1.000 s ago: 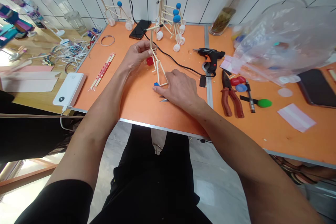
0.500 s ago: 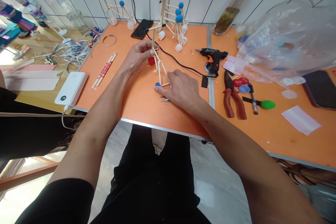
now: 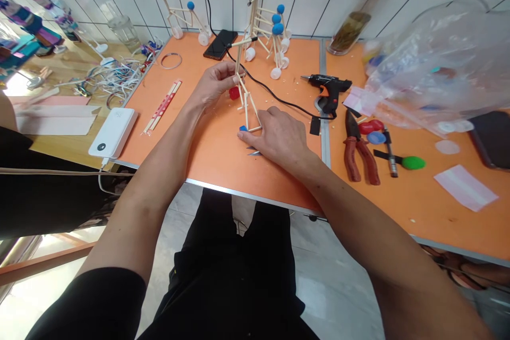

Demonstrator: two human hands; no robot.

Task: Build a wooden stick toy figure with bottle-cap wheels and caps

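A small bicycle-like frame of pale wooden sticks [image 3: 246, 106] stands on the orange table between my hands, with a dark-tipped crossbar at its top. My left hand [image 3: 217, 82] pinches its upright end, thumb against the stick joint. Beside those fingers is a red cap [image 3: 234, 93]. My right hand [image 3: 283, 134] is closed around the lower, near end, its thumb by a blue piece [image 3: 243, 128]; its fingertips are partly hidden. Grey pointed blades [image 3: 254, 152] poke out from beneath my right hand; the rest of that tool is covered.
Similar stick models [image 3: 268, 21] with blue balls and white wheels stand by the tiled wall. A glue gun [image 3: 329, 87], pliers [image 3: 354, 149] and a plastic bag [image 3: 434, 69] lie to the right. A white power bank [image 3: 113, 133] and wrapped chopsticks [image 3: 162, 108] are left.
The view has shifted slightly, so everything sits a little further right. Both hands keep their hold on the stick frame, with no clear movement against the table.
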